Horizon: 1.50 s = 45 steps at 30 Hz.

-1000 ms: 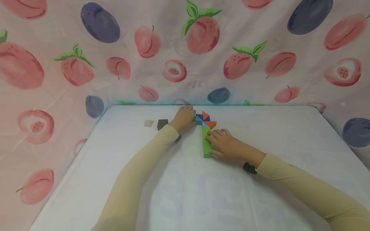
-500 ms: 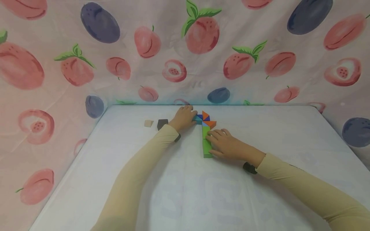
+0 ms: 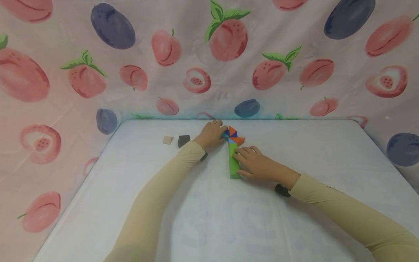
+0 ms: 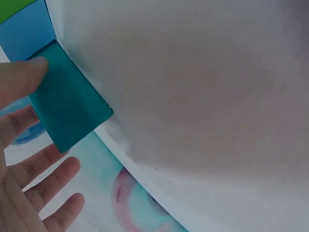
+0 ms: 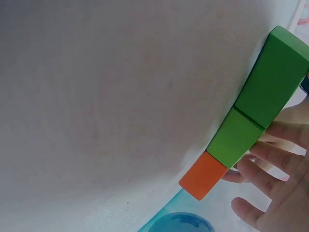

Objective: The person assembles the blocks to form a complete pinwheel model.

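In the head view, small coloured blocks lie together in a pinwheel shape, with orange triangles (image 3: 239, 141), dark blue triangles (image 3: 234, 134) and a light blue piece (image 3: 231, 140). Two green blocks (image 3: 234, 168) run end to end from it toward me. My left hand (image 3: 211, 135) pinches a teal block (image 4: 72, 99) at the pinwheel's left side, thumb on its face, index finger partly hidden behind it. My right hand (image 3: 256, 164) rests its fingertips along the right side of the green blocks, fingers spread and fairly straight in the right wrist view.
A black block (image 3: 184, 141) lies left of my left hand, and a small pale wooden block (image 3: 168, 140) is farther left. The white table (image 3: 311, 153) ends at a fruit-patterned curtain (image 3: 281, 105) close behind the blocks.
My left hand has shifted slightly right, toward the pinwheel's middle, with the teal block. My right hand and the green blocks stay where they were.
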Tool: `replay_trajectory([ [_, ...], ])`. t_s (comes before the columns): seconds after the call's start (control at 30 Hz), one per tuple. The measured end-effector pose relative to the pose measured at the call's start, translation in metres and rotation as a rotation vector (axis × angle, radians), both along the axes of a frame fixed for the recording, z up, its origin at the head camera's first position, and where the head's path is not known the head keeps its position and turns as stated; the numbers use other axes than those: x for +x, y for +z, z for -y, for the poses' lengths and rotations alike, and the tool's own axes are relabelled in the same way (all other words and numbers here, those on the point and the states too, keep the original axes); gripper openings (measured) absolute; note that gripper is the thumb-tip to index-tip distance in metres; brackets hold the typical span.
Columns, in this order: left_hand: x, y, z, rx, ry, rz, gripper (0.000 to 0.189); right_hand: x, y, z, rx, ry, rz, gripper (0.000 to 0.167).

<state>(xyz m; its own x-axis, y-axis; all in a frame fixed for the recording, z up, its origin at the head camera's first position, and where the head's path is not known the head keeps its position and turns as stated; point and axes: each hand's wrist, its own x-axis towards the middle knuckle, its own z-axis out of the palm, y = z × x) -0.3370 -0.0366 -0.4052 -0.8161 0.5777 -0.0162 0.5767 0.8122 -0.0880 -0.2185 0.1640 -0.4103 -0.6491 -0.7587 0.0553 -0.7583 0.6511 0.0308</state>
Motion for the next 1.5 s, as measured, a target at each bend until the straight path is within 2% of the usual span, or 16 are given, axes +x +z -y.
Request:
replay_trajectory([
  [0.17, -0.001, 0.000, 0.001, -0.005, 0.008, -0.017, 0.048, -0.001, -0.002, 0.000, 0.001, -0.005, 0.004, 0.056],
  [0.4, -0.003, -0.003, 0.009, -0.044, 0.075, -0.086, 0.056, -0.001, -0.001, 0.001, 0.007, -0.010, 0.007, 0.056],
  [0.63, -0.004, -0.004, 0.012, -0.038, 0.048, -0.074, 0.048, 0.000, 0.002, 0.001, 0.006, -0.011, 0.006, 0.056],
  [0.93, -0.002, -0.001, 0.013, -0.044, 0.043, -0.054, 0.050, 0.000, 0.001, 0.003, 0.013, -0.015, 0.009, 0.056],
  [1.07, -0.001, 0.007, 0.028, 0.023, 0.054, -0.027, 0.049, 0.001, 0.003, 0.004, 0.007, -0.020, 0.030, 0.057],
  [1.23, 0.000, 0.026, 0.064, 0.140, 0.051, -0.024, 0.040, 0.002, 0.004, 0.004, -0.006, -0.005, 0.018, 0.056],
  [1.37, 0.004, 0.035, 0.093, 0.135, 0.049, -0.041, 0.033, 0.003, 0.004, 0.003, -0.018, 0.000, 0.013, 0.056],
  [1.5, 0.009, 0.034, 0.113, 0.085, 0.051, -0.078, 0.029, 0.002, 0.003, 0.003, -0.013, -0.005, 0.011, 0.055],
])
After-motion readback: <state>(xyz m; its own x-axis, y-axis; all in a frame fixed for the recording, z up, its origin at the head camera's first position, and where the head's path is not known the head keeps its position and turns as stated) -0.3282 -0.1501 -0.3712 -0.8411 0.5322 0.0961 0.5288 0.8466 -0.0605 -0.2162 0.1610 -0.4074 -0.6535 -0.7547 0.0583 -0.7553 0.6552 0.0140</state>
